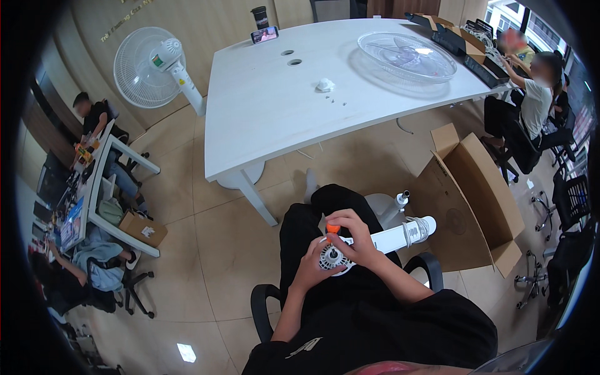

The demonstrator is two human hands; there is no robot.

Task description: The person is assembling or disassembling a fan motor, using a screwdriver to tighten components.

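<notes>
Across my lap lies a white fan body, its round slotted motor housing tilted up toward me. My left hand is closed around the near-left side of that housing. Over its far side my right hand pinches an orange-handled screwdriver; the tip is hidden by fingers. From the housing the white fan neck runs right, with a grey cord wound around its end.
Ahead is a white table bearing a clear fan blade guard, crumpled white plastic and small loose parts. An open cardboard box stands right, beside a white fan base. Another white fan stands back left; people sit at both sides.
</notes>
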